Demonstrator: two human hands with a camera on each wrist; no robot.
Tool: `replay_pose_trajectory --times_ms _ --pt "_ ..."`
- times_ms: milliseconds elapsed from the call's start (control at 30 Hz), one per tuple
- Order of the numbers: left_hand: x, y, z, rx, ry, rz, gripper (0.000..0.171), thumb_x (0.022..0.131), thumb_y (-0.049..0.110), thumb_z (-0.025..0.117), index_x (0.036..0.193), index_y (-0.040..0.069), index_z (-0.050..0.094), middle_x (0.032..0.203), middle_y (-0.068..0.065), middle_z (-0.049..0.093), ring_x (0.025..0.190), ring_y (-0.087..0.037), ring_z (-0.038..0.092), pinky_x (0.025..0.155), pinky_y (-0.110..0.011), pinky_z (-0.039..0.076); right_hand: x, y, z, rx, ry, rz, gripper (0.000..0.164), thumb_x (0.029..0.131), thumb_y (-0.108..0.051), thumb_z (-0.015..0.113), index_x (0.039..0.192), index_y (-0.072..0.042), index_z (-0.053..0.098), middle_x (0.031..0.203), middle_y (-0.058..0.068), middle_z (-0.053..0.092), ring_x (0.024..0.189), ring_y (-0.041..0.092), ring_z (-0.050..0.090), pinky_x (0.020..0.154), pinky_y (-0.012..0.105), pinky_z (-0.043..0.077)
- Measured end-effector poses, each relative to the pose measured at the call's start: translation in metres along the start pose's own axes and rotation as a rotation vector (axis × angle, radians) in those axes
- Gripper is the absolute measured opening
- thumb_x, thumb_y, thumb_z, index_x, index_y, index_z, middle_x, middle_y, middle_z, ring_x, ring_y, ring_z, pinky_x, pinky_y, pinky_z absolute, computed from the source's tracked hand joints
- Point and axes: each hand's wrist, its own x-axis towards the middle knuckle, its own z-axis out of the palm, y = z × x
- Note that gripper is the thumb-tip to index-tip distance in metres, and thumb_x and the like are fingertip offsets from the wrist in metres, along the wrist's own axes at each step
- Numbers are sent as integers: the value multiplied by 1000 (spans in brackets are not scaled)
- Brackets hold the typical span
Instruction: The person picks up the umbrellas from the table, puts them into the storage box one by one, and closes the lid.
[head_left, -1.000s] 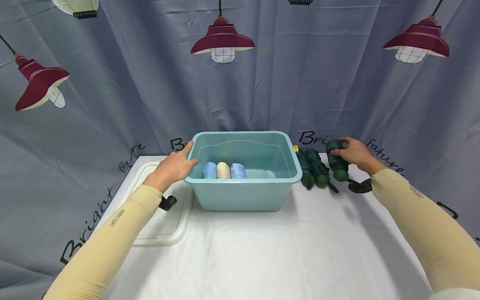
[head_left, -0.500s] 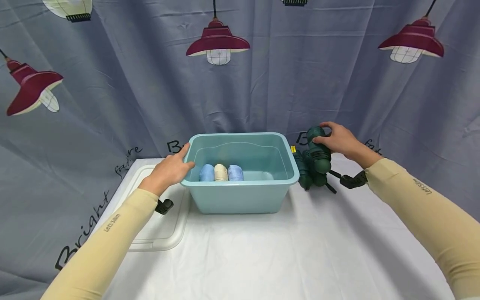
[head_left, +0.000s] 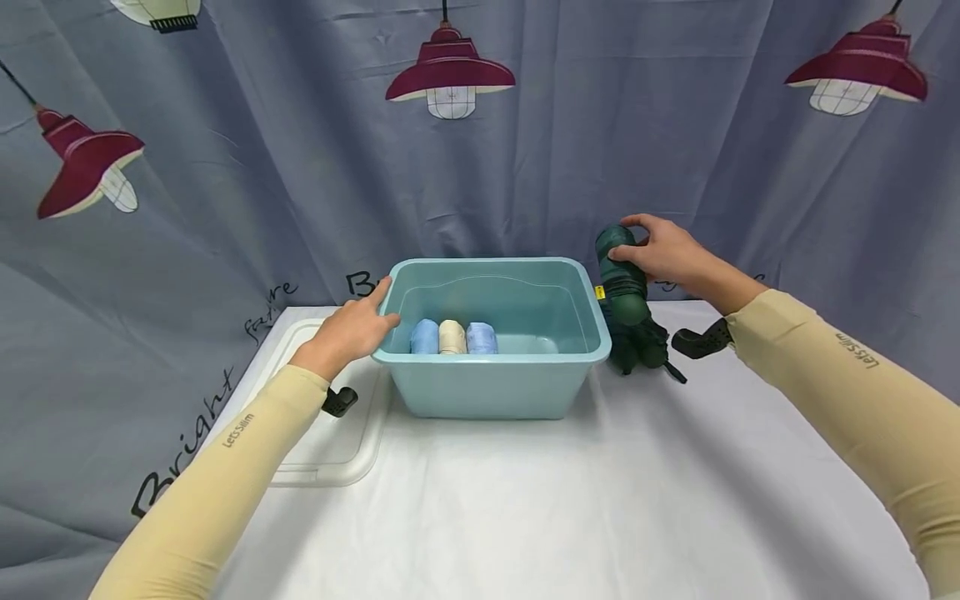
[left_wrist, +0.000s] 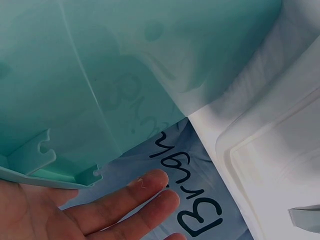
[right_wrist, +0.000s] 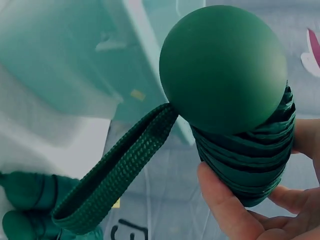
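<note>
My right hand [head_left: 667, 250] holds a dark green folded umbrella [head_left: 628, 283] upright beside the right end of the teal bin [head_left: 487, 387], thumb on one side and fingers on the other. In the right wrist view, its round handle end [right_wrist: 222, 70] and looped wrist strap [right_wrist: 117, 170] face the camera. Below it on the table, other folded green umbrellas [right_wrist: 32, 190] lie partly hidden. My left hand [head_left: 348, 333] touches the bin's left rim, thumb over the edge; in the left wrist view several fingers [left_wrist: 132, 197] extend straight under the rim.
Two blue rolls [head_left: 482, 338] and one cream roll [head_left: 452, 337], like rolled cloth, stand in the bin's left part. A white lid [head_left: 330, 450] lies left of the bin on the white-covered table [head_left: 510, 508]. A grey curtain [head_left: 300, 167] hangs behind.
My right hand has lifted the umbrella and carried it leftward, over the other umbrellas to beside the bin's right end. The left hand has stayed at the left rim.
</note>
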Motion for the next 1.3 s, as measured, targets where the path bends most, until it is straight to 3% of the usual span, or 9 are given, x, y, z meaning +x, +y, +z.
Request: replay_pose_trajectory --times_ms 167,400,500,633,733,1033,1200,1300 --pt "-3 -2 2 -5 -32 -8 76 100 42 40 164 26 2 127 -23 63 100 -31 63 85 -50 46 3 -13 14 -3 -29 -3 76 100 -39 58 160 -10 24 128 27 54 95 33 64 74 39 57" --pt "1 -1 -4 -16 14 7 76 99 42 40 164 28 2 146 -24 51 112 -34 61 91 -53 45 16 -41 20 -23 -65 -38 73 101 -37 56 160 -11 24 124 23 52 101 33 61 78 41 57" --pt "1 -2 -5 -6 5 3 76 100 42 39 164 27 2 147 -25 50 114 -35 61 92 -55 45 21 -51 25 -17 -121 -30 74 101 -36 57 161 -12 21 136 24 47 107 36 62 83 42 56" --pt "1 -1 -4 -4 -7 -2 76 100 42 39 164 27 2 144 -25 53 109 -34 62 89 -53 46 27 -58 33 21 -227 0 76 101 -32 56 163 -13 15 160 23 27 126 37 54 91 46 55" --pt "1 0 -3 -6 -20 -6 76 100 42 40 164 28 1 137 -25 58 103 -33 63 85 -51 46 33 -61 40 47 -294 15 77 102 -28 56 163 -12 12 164 21 19 131 37 50 90 45 55" --pt "3 0 -1 1 -26 -4 76 101 43 39 164 28 1 139 -25 56 108 -34 63 87 -52 47 50 -70 63 11 -383 46 69 100 -26 56 158 -9 23 147 22 38 112 32 60 77 41 59" --pt "2 -1 -3 -6 -10 -3 76 99 42 39 164 28 1 125 -24 64 101 -33 64 84 -50 47 57 -80 73 2 -420 69 67 98 -26 59 155 -9 27 139 21 42 109 31 60 76 41 59" --pt "1 -1 -2 -11 -10 -3 76 99 43 39 164 29 2 134 -24 60 106 -33 63 87 -51 47 59 -80 82 -4 -446 87 67 97 -25 60 153 -7 28 136 22 43 106 31 62 76 42 60"
